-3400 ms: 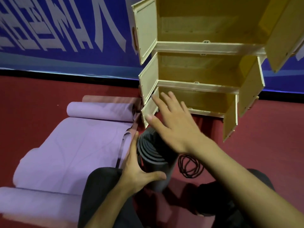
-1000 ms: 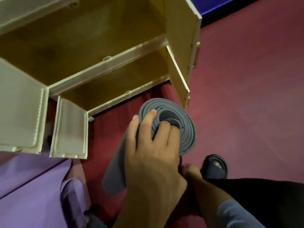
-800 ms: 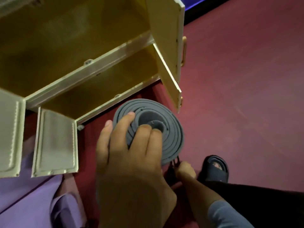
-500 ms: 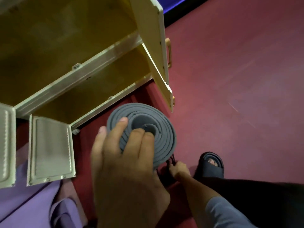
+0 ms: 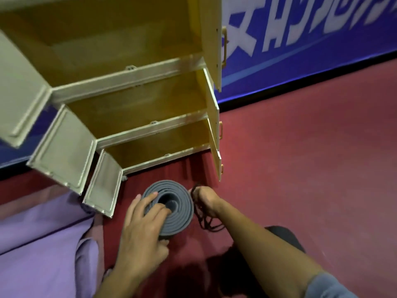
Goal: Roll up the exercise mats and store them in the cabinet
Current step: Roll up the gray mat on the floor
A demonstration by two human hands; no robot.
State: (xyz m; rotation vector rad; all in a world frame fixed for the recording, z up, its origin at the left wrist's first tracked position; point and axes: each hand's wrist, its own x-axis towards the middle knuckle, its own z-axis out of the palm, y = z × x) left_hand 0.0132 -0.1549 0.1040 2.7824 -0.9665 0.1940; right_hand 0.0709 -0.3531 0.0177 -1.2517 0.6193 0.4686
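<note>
Down on the dark red floor (image 5: pixel 300 158), stands a rolled grey foam exercise mat (image 5: pixel 178 214) on end, long axis upright, spiral end facing up, just before the open cream wooden cabinet (image 5: pixel 137 117). Pressed by the left hand (image 5: pixel 141 231), fingers (image 5: pixel 160 211) curled over the spiral's rim into the hollow core, thumb against the near side. Just right of the roll, touching it: the right hand (image 5: pixel 206 200), pinching a black cord (image 5: pixel 204 220). Further left, lying flat: purple mat (image 5: pixel 38 244).

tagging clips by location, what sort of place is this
Probably a gym or sports hall: red sports floor, a blue banner along the wall, and a rolled grey mat before an open cabinet.
</note>
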